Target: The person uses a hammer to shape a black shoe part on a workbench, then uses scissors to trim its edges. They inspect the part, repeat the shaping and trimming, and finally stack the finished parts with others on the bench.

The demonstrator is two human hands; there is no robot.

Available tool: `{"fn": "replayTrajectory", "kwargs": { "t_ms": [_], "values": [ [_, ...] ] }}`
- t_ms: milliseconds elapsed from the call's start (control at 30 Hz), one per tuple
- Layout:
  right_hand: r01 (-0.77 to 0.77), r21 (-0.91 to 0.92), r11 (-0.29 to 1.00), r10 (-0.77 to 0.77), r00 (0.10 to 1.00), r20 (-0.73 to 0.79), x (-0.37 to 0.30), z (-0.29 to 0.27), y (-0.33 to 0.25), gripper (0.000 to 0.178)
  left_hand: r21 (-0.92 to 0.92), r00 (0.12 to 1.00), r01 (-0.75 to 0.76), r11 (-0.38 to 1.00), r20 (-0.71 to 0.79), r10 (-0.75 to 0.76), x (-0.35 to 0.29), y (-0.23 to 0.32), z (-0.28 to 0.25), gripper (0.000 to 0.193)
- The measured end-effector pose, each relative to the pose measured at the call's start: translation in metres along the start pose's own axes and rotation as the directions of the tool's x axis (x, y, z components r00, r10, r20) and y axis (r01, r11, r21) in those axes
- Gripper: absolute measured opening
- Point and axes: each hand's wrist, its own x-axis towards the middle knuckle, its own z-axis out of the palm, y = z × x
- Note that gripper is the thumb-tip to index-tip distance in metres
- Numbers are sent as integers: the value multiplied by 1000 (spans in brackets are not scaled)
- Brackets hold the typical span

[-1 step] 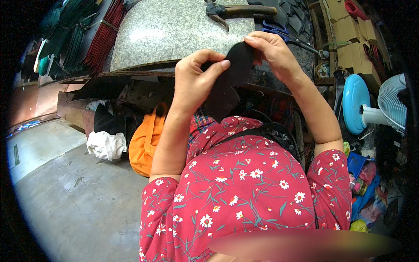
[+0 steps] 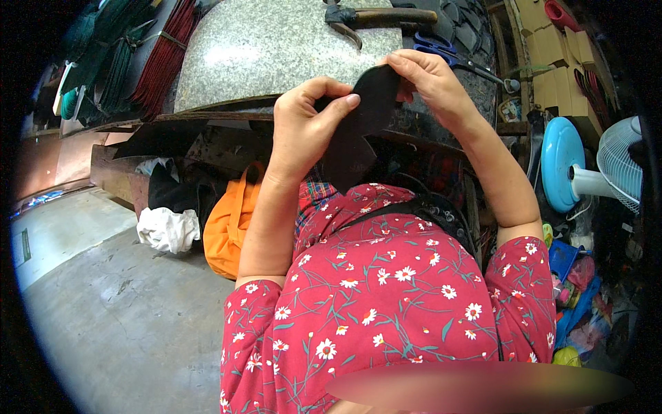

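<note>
A thin, flat black piece of sheet material hangs between my hands in front of the bench. Its upper end is rounded, and the lower part has a pointed, notched outline. At the upper left edge, my left hand pinches it between thumb and fingers. The top right edge is held by my right hand, thumb in front and fingertips partly hidden behind. Just beyond the hands lies a speckled grey stone slab, with a wooden-handled hammer on its far right part. Blue-handled scissors lie right of the slab.
Bundles of dark red strips and dark green strips lie far left. Below the bench sit an orange bag and a white cloth. A blue-and-white fan stands at right, near cardboard pieces and bagged clutter.
My left hand has shifted very slightly left, and the black piece has tilted and spread a little with it. My right hand keeps nearly the same place.
</note>
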Motion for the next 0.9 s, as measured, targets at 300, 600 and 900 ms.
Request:
{"fn": "replayTrajectory", "kwargs": {
  "t_ms": [300, 600, 900],
  "values": [
    [366, -348, 863, -377, 926, 39, 1, 9, -5, 18, -81, 993, 97, 992, 80, -90, -6, -1, -4, 8],
    [334, -615, 714, -458, 888, -49, 35, -13, 6, 22, -346, 966, 248, 905, 22, -256, -1, -14, -27, 57],
    [84, -987, -137, -350, 928, 127, 123, -61, 23, 40, 687, 971, -32, 726, -150, 186, 45, -42, -43, 43]
  ]
}}
